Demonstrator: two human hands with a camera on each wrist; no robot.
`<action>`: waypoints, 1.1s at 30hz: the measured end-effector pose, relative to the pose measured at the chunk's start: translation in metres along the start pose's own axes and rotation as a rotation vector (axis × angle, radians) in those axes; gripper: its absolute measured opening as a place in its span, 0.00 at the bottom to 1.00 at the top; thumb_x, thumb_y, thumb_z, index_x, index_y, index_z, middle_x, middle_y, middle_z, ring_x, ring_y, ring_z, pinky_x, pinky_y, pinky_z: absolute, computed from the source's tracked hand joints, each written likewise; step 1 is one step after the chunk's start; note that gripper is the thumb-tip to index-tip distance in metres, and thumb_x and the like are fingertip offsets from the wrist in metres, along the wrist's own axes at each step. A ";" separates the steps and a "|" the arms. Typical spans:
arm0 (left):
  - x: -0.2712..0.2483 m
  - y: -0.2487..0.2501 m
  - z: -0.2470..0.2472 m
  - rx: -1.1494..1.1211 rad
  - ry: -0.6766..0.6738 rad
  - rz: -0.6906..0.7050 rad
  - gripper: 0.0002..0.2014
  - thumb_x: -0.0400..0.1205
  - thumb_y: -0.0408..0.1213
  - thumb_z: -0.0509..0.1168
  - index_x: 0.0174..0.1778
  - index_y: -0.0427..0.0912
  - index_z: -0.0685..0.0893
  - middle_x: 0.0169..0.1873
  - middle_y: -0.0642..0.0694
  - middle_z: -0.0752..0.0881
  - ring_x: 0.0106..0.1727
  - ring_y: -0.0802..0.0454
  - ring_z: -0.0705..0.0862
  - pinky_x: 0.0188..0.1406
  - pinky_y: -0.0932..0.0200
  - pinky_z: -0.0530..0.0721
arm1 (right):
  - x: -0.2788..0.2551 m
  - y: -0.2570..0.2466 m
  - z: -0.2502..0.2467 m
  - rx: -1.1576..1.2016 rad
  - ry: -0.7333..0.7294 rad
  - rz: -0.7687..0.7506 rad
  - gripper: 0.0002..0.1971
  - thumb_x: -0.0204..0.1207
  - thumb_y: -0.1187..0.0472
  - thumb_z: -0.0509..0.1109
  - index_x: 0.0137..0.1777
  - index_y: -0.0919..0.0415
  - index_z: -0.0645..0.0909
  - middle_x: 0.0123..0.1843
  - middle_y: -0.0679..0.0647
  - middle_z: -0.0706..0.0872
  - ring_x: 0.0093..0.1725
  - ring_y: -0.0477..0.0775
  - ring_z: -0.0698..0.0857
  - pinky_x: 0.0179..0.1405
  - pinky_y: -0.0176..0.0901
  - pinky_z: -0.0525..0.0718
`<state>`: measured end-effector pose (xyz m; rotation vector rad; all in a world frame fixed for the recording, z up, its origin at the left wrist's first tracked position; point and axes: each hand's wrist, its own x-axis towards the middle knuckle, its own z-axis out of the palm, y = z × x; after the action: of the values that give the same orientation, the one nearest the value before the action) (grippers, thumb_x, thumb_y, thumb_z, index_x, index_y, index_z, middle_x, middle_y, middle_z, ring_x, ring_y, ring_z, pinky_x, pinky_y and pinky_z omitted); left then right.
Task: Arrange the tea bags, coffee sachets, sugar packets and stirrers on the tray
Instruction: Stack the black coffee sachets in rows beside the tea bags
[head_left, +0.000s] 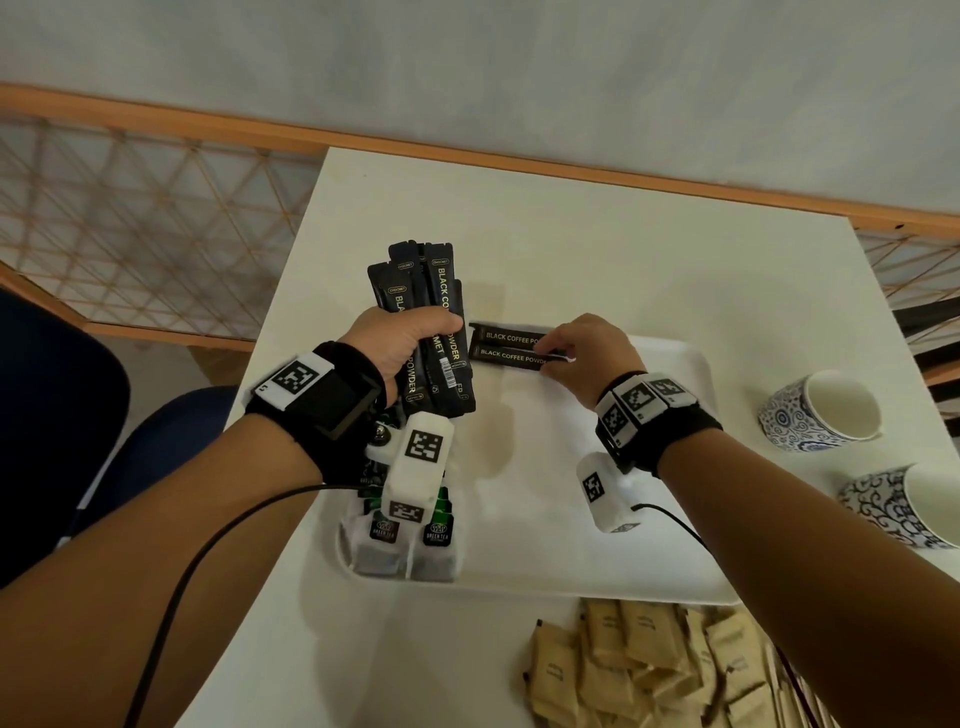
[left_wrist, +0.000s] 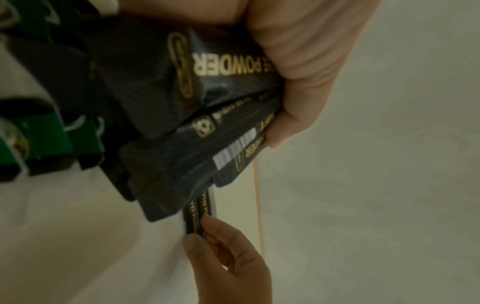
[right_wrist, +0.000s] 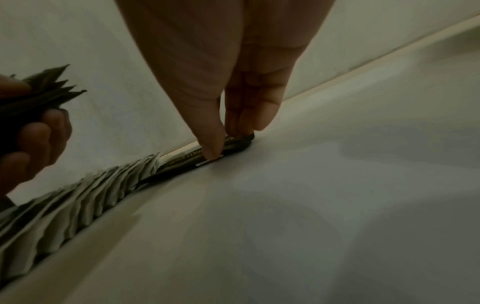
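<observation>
My left hand grips a fanned bundle of black coffee sachets, held upright above the left end of the white tray. The same bundle fills the left wrist view. Two black coffee sachets lie side by side along the tray's far rim, and my right hand pinches their right ends between thumb and fingers. The right wrist view shows the thumb and fingers pressing those sachets down. Green tea bags stand in a row along the tray's left side.
A heap of tan sugar packets lies on the white table in front of the tray. Two blue-patterned cups stand at the right. A wooden lattice railing runs behind the table.
</observation>
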<state>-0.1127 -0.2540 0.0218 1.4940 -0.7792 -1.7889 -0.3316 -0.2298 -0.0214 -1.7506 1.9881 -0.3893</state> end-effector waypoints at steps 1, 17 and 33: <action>0.000 0.000 0.000 -0.004 0.002 0.002 0.09 0.72 0.27 0.73 0.47 0.36 0.86 0.36 0.40 0.88 0.34 0.42 0.88 0.40 0.43 0.88 | 0.002 -0.001 0.001 -0.017 -0.007 0.007 0.10 0.72 0.61 0.75 0.53 0.52 0.88 0.48 0.49 0.77 0.51 0.53 0.80 0.51 0.37 0.74; -0.005 -0.002 0.006 -0.079 -0.100 -0.051 0.08 0.74 0.29 0.73 0.48 0.36 0.86 0.36 0.38 0.89 0.34 0.40 0.89 0.37 0.42 0.89 | -0.008 -0.029 -0.008 0.334 0.012 0.003 0.06 0.77 0.52 0.71 0.49 0.49 0.87 0.39 0.40 0.85 0.39 0.37 0.82 0.41 0.31 0.76; -0.021 -0.008 0.009 -0.005 -0.128 0.003 0.19 0.70 0.28 0.76 0.57 0.32 0.86 0.52 0.30 0.88 0.49 0.34 0.89 0.51 0.35 0.86 | -0.032 -0.062 -0.014 0.940 -0.264 0.099 0.08 0.77 0.68 0.70 0.54 0.57 0.83 0.40 0.55 0.89 0.34 0.49 0.89 0.35 0.39 0.88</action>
<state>-0.1200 -0.2327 0.0292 1.3853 -0.8387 -1.8970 -0.2824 -0.2090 0.0261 -1.0273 1.3378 -0.8372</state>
